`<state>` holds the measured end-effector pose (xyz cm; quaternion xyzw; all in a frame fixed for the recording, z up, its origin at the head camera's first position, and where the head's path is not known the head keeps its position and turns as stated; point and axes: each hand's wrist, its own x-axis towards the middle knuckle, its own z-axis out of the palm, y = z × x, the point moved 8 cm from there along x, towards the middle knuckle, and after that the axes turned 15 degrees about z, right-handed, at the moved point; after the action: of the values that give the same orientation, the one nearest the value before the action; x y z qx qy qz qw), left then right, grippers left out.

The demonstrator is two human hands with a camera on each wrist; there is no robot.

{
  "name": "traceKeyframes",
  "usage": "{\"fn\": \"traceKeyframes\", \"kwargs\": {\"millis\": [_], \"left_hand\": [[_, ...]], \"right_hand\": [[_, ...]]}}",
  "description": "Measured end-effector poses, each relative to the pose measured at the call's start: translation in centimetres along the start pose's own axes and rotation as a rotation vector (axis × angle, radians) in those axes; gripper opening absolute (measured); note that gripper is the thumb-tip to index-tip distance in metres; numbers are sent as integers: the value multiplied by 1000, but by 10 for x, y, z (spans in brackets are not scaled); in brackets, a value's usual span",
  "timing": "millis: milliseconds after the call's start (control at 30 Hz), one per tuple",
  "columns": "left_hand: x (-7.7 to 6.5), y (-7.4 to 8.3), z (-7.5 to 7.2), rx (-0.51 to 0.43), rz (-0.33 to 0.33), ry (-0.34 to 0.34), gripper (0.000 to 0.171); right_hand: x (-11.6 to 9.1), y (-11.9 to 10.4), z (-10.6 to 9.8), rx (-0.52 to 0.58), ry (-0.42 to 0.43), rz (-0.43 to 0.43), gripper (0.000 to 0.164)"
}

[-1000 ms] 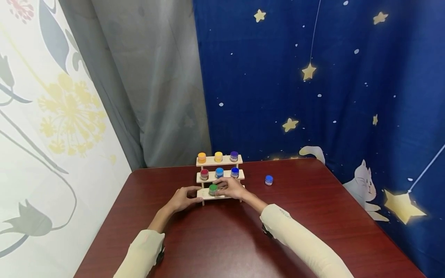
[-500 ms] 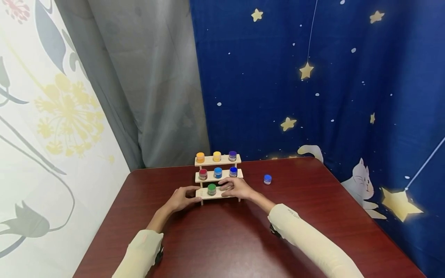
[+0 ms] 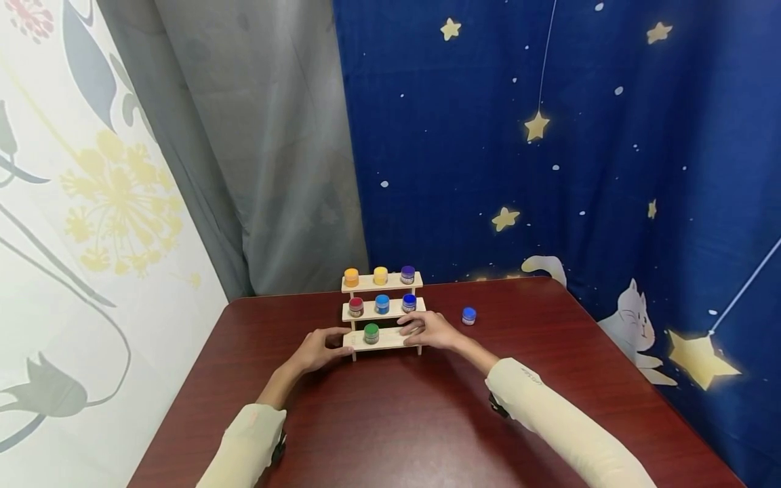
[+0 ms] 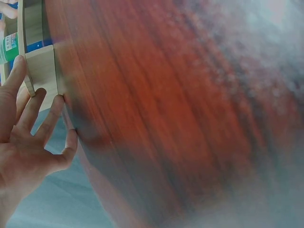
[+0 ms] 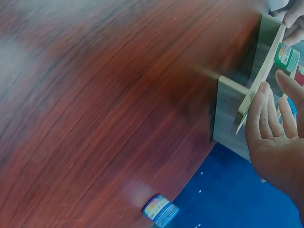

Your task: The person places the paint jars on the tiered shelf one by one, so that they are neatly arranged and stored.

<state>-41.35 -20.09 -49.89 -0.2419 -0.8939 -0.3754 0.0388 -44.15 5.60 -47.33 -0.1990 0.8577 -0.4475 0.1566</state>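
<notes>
A small wooden three-tier rack (image 3: 383, 282) stands on the dark red table (image 3: 396, 420). Its top shelf holds an orange jar (image 3: 351, 276), a yellow jar (image 3: 380, 275) and a purple jar (image 3: 407, 274). A red jar (image 3: 356, 306), a blue jar (image 3: 382, 303) and a dark blue jar (image 3: 409, 302) sit on the middle shelf. A green jar (image 3: 371, 333) stands alone on the bottom shelf. My left hand (image 3: 322, 347) touches the rack's left end with straight fingers (image 4: 35, 107). My right hand (image 3: 428, 329) rests flat at the right end of the bottom shelf (image 5: 247, 104), holding nothing.
A loose blue-lidded jar (image 3: 468, 316) stands on the table right of the rack, also low in the right wrist view as a blue-lidded jar (image 5: 159, 211). Curtains hang close behind the table: grey (image 3: 262, 149) at the left, starry blue (image 3: 549, 169) at the right.
My right hand has let go of the green jar and slid right along the bottom shelf. The green jar stays on that shelf. My left hand has hardly moved.
</notes>
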Motion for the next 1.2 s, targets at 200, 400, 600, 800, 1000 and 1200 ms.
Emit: {"fn": "traceKeyframes", "kwargs": {"millis": [200,400,600,800,1000,1200], "left_hand": [[0,0,-1,-2,23,3,49],[1,-4,0,-9,8,2,49],[1,-5,0,-16,11,1,49],[1,-3,1,-16,11,4,48],[1,-4,2,-22,1,4,48],[1,-4,2,-20,5,9,48]], "right_hand": [[-6,9,-12,17,18,27,49],[-11,18,-21,87,1,51,47],[-16,23,-32,84,-3,61,45],[-21,34,-49,92,43,77,46],[-26,49,-70,47,169,89,41],[-32,62,-86,19,246,91,40]]}}
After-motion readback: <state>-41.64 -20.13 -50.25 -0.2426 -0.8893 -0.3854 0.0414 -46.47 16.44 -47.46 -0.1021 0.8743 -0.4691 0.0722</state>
